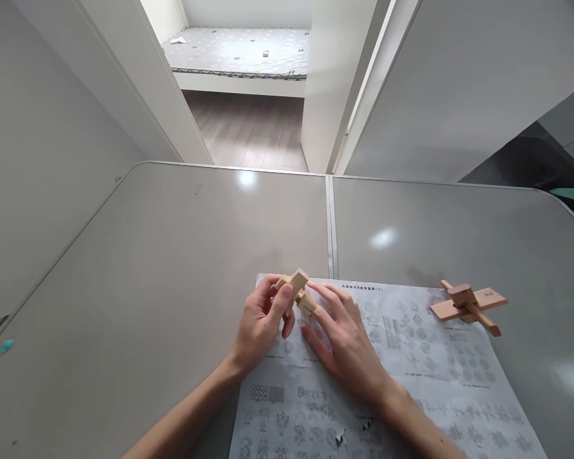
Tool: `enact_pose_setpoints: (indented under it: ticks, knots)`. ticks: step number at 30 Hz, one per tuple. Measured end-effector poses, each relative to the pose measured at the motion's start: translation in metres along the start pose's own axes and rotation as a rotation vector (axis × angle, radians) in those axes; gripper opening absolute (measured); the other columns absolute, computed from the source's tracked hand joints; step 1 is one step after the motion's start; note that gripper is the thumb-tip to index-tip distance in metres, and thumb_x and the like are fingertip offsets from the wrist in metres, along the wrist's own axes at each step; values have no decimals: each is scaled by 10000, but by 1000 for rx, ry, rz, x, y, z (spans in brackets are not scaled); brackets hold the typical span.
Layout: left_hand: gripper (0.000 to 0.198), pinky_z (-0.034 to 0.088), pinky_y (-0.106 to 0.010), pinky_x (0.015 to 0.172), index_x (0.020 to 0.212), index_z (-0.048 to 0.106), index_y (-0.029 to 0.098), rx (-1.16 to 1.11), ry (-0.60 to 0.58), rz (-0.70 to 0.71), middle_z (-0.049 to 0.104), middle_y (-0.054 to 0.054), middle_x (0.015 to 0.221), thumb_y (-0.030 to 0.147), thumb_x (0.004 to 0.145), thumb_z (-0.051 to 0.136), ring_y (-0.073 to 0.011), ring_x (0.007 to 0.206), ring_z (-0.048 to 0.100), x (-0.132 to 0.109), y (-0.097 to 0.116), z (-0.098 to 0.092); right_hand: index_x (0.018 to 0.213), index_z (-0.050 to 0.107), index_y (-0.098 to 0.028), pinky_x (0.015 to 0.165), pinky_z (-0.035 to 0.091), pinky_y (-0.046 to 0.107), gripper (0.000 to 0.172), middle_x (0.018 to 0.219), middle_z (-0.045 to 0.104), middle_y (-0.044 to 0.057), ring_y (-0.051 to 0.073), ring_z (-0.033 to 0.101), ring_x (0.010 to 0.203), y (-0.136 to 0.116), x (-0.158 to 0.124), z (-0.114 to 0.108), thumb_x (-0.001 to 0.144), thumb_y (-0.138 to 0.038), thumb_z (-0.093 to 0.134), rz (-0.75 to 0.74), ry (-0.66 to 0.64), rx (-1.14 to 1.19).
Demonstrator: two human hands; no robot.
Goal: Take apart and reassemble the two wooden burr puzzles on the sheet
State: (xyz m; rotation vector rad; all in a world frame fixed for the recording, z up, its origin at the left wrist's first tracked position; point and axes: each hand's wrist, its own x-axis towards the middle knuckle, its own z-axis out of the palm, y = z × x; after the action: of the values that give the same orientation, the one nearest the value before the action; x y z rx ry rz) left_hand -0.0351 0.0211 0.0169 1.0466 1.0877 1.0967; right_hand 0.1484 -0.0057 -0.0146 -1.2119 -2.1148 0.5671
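Note:
Both of my hands hold small pale wooden puzzle pieces [298, 290] just above a printed instruction sheet [402, 376]. My left hand [263, 325] pinches the pieces from the left with thumb and fingers closed round them. From the right, my right hand [342, 338] grips the same pieces with its fingertips. A second wooden puzzle [469, 305], made of crossed sticks, lies on the sheet's upper right corner, about a hand's width to the right of my right hand.
The sheet lies on a grey table [172, 268] with a seam [331, 223] down its middle. Grey partition walls stand on both sides. Beyond the far edge, a gap shows a wooden floor [251, 131] and a mattress [243, 51].

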Motion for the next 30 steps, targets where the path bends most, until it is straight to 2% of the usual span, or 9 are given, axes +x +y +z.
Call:
enact_pose_setpoints:
  ticks: [2, 5, 8, 10, 14, 20, 25, 28, 30]
  knots:
    - [455, 387, -200, 460, 993, 635, 184, 38, 3, -1, 499, 86, 647, 638, 1004, 655, -46, 422, 476, -1, 0, 0, 1491, 548, -302, 1147, 496, 621, 445, 1534, 588, 131, 371, 487, 1455, -1, 1, 0, 1069, -167, 590, -4, 9, 8]
    - [445, 385, -204, 472, 977, 635, 185, 57, -11, -12, 486, 85, 607, 628, 991, 676, -55, 438, 454, -2, -1, 0, 1239, 629, -276, 1093, 528, 563, 216, 1400, 661, 113, 343, 550, 1361, 0, 0, 0, 1064, -155, 591, 17, 46, 56]
    - [447, 363, -201, 462, 933, 608, 190, 68, -21, -32, 471, 88, 565, 626, 980, 688, -61, 436, 427, -4, -1, 0, 1061, 585, -258, 964, 578, 470, 99, 1194, 696, 97, 297, 621, 1185, 2, -2, 0, 1064, -160, 585, 117, 109, 130]
    - [464, 372, -199, 463, 909, 597, 189, 80, -20, -41, 473, 87, 563, 639, 971, 692, -61, 440, 423, -4, -2, -1, 1107, 586, -254, 909, 585, 435, 93, 1118, 693, 85, 276, 640, 1092, 4, -4, 0, 1065, -171, 592, 182, 147, 148]
    - [481, 417, -198, 476, 895, 594, 185, 102, -10, -28, 529, 64, 598, 652, 989, 660, -72, 459, 495, -5, -4, -2, 1351, 606, -258, 938, 583, 428, 272, 1187, 691, 94, 268, 649, 1101, 4, -5, 0, 1087, -197, 584, 202, 153, 138]
    - [482, 451, -209, 420, 910, 517, 202, -2, -68, -65, 624, 48, 627, 664, 1034, 574, -108, 401, 597, -5, -3, -2, 1286, 681, -261, 916, 580, 388, 228, 1194, 693, 90, 246, 678, 1087, 5, -3, -5, 1131, -265, 515, 246, 224, 241]
    - [460, 440, -207, 435, 934, 474, 217, 6, -92, -93, 635, 53, 543, 655, 1069, 508, -116, 372, 577, -6, -1, -2, 1139, 667, -244, 776, 572, 347, 243, 956, 695, 43, 190, 664, 814, 1, -1, -14, 1154, -394, 477, 455, 257, 557]
    - [464, 433, -212, 458, 967, 482, 218, 11, -74, -88, 605, 68, 518, 671, 1062, 510, -109, 375, 537, -5, 0, -2, 1082, 620, -243, 684, 565, 318, 277, 918, 703, 29, 158, 644, 706, -2, 1, -18, 1153, -464, 469, 516, 210, 835]
    - [463, 439, -220, 472, 1041, 502, 214, 10, -68, -89, 591, 74, 524, 676, 1061, 508, -112, 391, 520, -4, 0, -1, 1136, 586, -253, 572, 516, 286, 270, 831, 684, 2, 135, 593, 589, -3, 2, -19, 1138, -506, 493, 561, 169, 975]
